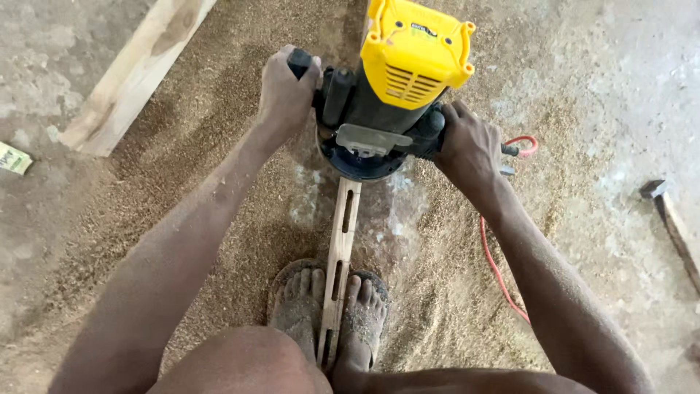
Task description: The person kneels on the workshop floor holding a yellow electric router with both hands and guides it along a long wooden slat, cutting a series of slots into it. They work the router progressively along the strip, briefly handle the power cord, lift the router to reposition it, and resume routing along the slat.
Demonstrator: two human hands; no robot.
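Observation:
A router with a yellow top and black body stands on a narrow wooden strip that lies on the sawdust-covered floor. My left hand grips the router's left black handle. My right hand grips its right handle. The strip has several long slots cut through it and runs back between my two bare feet, which rest on sandals and pin it on both sides. The router's base hides the strip's far part.
A red power cord trails from the router down the right side. A pale wooden plank lies at the upper left. A hammer lies on the concrete at the right edge. Sawdust covers the floor around me.

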